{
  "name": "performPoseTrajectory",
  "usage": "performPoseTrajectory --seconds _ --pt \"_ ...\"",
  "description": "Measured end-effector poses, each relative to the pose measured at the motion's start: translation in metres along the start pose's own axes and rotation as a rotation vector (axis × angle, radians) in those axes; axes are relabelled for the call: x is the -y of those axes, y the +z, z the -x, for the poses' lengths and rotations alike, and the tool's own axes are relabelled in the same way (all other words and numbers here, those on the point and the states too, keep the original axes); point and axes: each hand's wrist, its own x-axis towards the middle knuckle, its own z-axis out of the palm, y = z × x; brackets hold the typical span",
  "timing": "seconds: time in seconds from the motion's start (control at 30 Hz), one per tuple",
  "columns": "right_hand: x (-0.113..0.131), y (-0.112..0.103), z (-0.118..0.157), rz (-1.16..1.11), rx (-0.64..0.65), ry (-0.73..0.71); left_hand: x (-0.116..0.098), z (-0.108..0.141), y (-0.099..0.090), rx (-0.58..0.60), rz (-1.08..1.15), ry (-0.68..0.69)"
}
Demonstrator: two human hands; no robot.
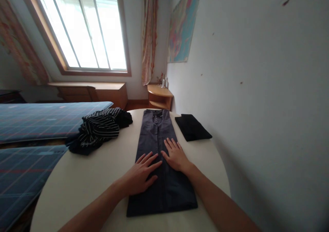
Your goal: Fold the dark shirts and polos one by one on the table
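A dark navy garment (164, 194), folded lengthwise into a long narrow panel, lies flat on the round cream table (108, 170). Its neckline, with a lighter lining showing, points to the far edge. My left hand (141, 175) rests palm down on the garment's left side, fingers spread. On the right side and a little farther up, my right hand (176, 154) presses flat with its fingers apart. Neither hand grips the cloth. Beyond my right hand sits a neatly folded black cloth (192, 127).
A rumpled pile of black and white-striped clothes (101, 125) lies at the table's left edge. Beds with blue plaid covers (46, 118) stand to the left. A white wall (257, 105) runs close along the right. A small corner shelf (160, 91) stands behind the table.
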Motion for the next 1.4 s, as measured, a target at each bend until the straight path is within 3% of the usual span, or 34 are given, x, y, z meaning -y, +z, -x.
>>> performPoseTrajectory --seconds 0.33,0.63,0.77,0.93,1.1,1.27,1.4 --pt "-0.001 -0.003 -0.004 -0.062 -0.062 -0.015 -0.028 0.000 -0.005 -0.030 -0.051 0.426" --pt "-0.001 -0.010 0.006 -0.097 -0.049 -0.077 -0.044 -0.001 -0.004 -0.069 -0.132 0.553" --pt "-0.001 -0.013 0.011 -0.097 -0.046 -0.130 -0.046 0.002 -0.009 -0.040 -0.085 0.526" --pt "0.000 -0.015 0.017 -0.094 0.048 -0.243 -0.042 0.006 -0.007 0.016 0.037 0.490" --pt "0.005 -0.015 0.024 -0.057 0.030 -0.218 -0.040 0.009 -0.013 0.081 0.162 0.437" --pt "0.017 -0.014 0.058 -0.050 0.025 -0.207 -0.033 0.028 -0.030 0.115 0.142 0.268" --pt "0.025 -0.018 0.092 -0.117 0.046 -0.260 -0.022 0.053 -0.030 0.085 0.126 0.228"
